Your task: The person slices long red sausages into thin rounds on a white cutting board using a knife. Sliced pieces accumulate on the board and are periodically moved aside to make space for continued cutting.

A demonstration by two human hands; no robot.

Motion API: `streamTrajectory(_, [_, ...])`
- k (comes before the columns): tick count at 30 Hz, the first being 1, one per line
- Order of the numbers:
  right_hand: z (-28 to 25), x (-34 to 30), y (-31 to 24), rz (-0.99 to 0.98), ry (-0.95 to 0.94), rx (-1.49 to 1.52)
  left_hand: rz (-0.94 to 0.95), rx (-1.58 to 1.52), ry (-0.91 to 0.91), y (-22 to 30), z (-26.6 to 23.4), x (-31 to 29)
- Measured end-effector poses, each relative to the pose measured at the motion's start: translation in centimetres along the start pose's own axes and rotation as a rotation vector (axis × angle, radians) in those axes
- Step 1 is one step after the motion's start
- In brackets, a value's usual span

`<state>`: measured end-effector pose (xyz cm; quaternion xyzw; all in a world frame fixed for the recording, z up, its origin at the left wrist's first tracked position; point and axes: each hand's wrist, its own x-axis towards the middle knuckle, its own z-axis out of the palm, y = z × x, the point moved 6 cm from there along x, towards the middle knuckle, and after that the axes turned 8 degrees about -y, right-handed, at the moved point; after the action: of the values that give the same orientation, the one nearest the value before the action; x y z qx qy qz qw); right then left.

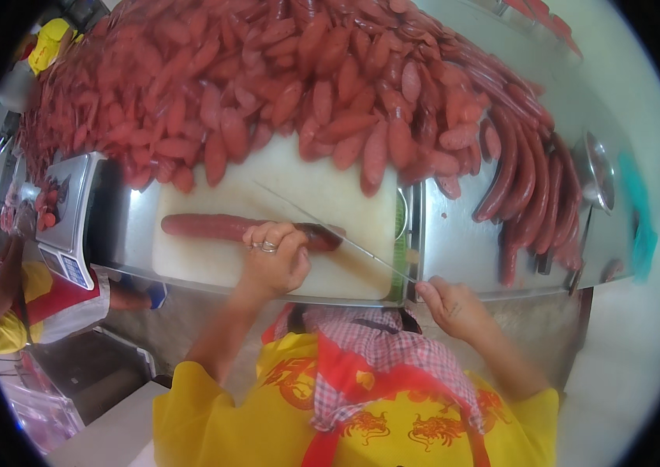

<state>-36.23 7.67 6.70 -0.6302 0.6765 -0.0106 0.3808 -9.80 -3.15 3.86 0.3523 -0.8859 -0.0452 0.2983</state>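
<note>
A long red sausage [209, 226] lies crosswise on the white cutting board [213, 268]. My left hand [275, 261], with rings on a finger, is closed over the sausage right of its middle. My right hand [453, 307] grips the handle of a long thin knife [357, 247] at the front edge of the table. The blade slants up and left across the sausage's right end, just beyond my left fingers. Whether the edge has cut into the skin cannot be made out. Behind the board rises a big heap of slanted sausage slices [291, 101].
Whole sausages [528, 179] are stacked on the steel table [454, 241] to the right, beside a metal bowl [598, 171] and a teal plastic bag [643, 218]. A scale [73, 210] stands left of the board. Another person in yellow [42, 288] works at the far left.
</note>
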Motion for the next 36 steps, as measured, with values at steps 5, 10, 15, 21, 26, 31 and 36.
streamTrajectory(5, [-3.0,-1.8,1.4,0.014,-0.082,-0.107,0.046,-0.013,0.051,0.1,0.9,0.0])
streamTrajectory(10, [-5.3,-2.6,2.3,0.083,-0.189,-0.219,0.003,-0.105,0.034,-0.7,1.2,0.0])
streamTrajectory(15, [-0.1,5.4,-1.8,-0.212,-0.163,-0.131,-0.034,-0.112,0.029,-1.1,1.4,-0.2])
streamTrajectory(21, [2.6,10.1,-5.3,-0.267,-0.077,-0.049,-0.027,-0.069,0.049,-1.0,0.6,-0.7])
streamTrajectory(26, [-1.2,0.8,-2.1,-0.02,-0.229,-0.012,-0.044,-0.097,0.038,-1.7,0.6,-0.7])
streamTrajectory(31, [-0.6,-4.1,0.7,0.158,-0.262,-0.065,-0.067,-0.144,0.03,-2.0,0.8,-0.7])
streamTrajectory(36, [3.7,4.9,-3.0,-0.104,-0.081,-0.064,-0.06,-0.172,0.017,-2.0,0.7,-0.9])
